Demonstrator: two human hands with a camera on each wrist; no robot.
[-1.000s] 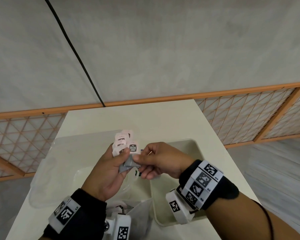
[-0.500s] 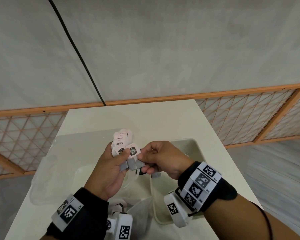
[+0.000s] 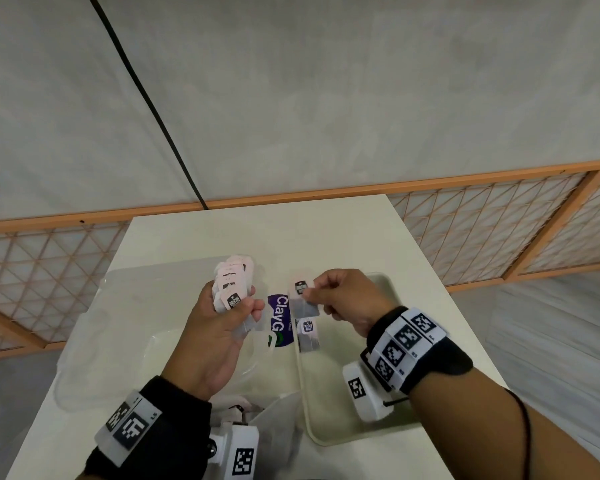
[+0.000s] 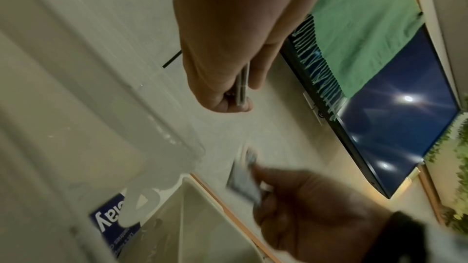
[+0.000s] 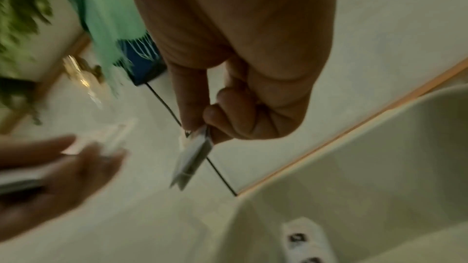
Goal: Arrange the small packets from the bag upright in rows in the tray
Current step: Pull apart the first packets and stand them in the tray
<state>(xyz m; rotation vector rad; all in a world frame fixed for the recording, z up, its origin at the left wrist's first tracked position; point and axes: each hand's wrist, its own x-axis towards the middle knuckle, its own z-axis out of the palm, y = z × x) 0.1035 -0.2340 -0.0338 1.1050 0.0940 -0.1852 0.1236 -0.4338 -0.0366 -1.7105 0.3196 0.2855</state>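
My left hand (image 3: 238,304) grips a fanned stack of small pink-and-white packets (image 3: 231,282) above the clear plastic bag (image 3: 118,327). In the left wrist view the stack (image 4: 241,85) shows edge-on between thumb and fingers. My right hand (image 3: 321,292) pinches a single packet (image 3: 303,296) by its top, held over the left rim of the cream tray (image 3: 329,434). The right wrist view shows this packet (image 5: 193,159) hanging from thumb and forefinger. One packet (image 3: 308,334) stands in the tray at its left wall, also seen as the packet (image 5: 302,237) in the right wrist view.
The bag carries a purple label (image 3: 280,318) and more packets (image 3: 238,408) lie in it near my left wrist. The white table (image 3: 257,233) ends at an orange lattice rail (image 3: 499,223); a black cable (image 3: 146,95) runs down the wall behind.
My right hand has pulled one packet off the stack and moved right, toward the tray. The left hand keeps the stack and has drifted slightly left.
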